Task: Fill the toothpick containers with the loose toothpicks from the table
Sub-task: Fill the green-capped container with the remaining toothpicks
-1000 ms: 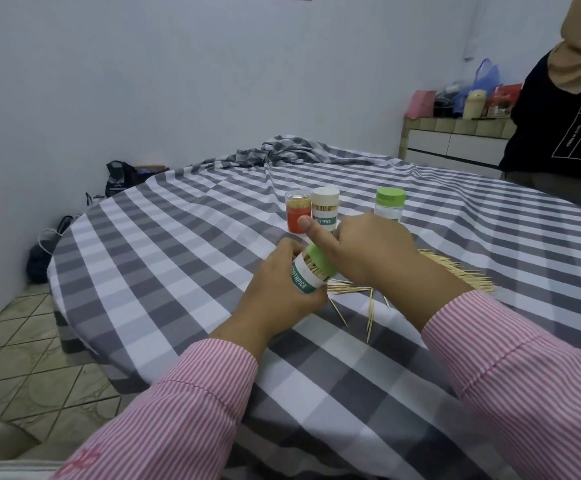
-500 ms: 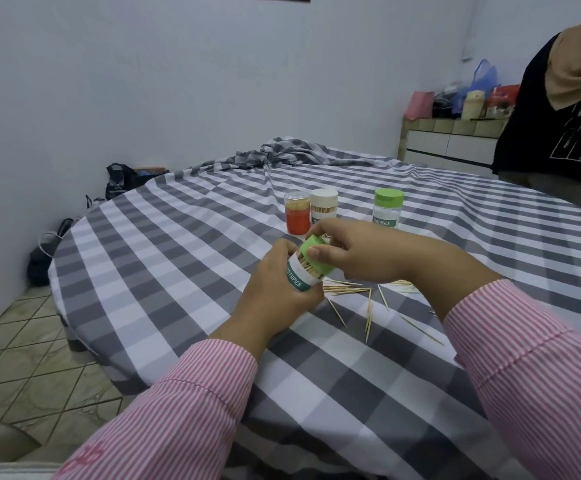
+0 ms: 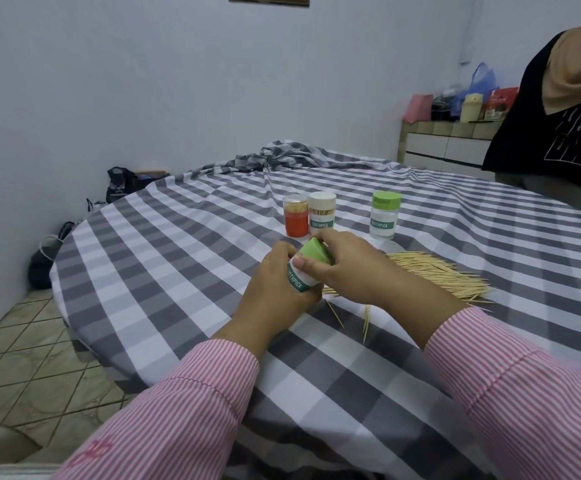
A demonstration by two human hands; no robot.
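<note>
One tilted white green-capped toothpick container (image 3: 299,277) in-hand.

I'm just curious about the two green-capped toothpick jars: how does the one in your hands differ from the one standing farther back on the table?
The held jar is tilted, gripped by the left hand, with the right hand on its cap; the far jar stands upright, untouched, on the checked tablecloth. The far jar's clear body looks empty, while the held jar's contents are hidden. Both have green caps and green TOOTHPICK labels.
</note>
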